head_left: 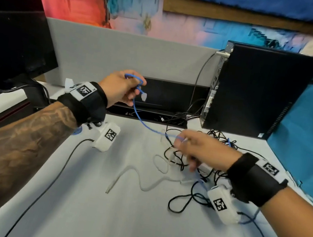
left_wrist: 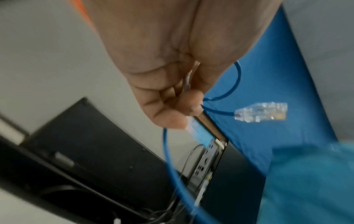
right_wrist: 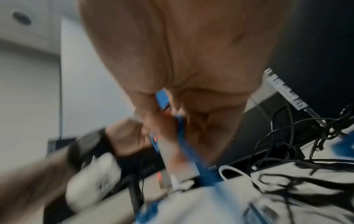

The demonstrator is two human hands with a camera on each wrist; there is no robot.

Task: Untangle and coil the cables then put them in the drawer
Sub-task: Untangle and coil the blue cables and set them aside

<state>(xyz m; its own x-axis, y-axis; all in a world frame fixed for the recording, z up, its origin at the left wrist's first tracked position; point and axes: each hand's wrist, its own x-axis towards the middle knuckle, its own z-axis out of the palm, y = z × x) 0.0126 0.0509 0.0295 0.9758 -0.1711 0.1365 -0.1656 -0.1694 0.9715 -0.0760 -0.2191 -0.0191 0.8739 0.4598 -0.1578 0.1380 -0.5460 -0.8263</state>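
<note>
A thin blue network cable (head_left: 141, 120) runs between my two hands above the white desk (head_left: 115, 224). My left hand (head_left: 122, 89) is raised near the back of the desk and grips a small loop of the cable near its end; the clear plug (head_left: 144, 97) hangs just below the fingers (left_wrist: 172, 119), and shows as the clear plug (left_wrist: 261, 112) in the left wrist view. My right hand (head_left: 198, 147) pinches the same blue cable (right_wrist: 184, 141) lower down, over a tangle of black cables (head_left: 190, 160). A white cable (head_left: 142, 179) snakes across the desk.
A black monitor (head_left: 11, 35) stands at the left, a black computer tower (head_left: 257, 90) at the back right with cables plugged in. A grey partition (head_left: 121, 52) closes the back, with a cable slot (head_left: 148, 115) below it. A black wire (head_left: 50, 183) trails from my left wrist.
</note>
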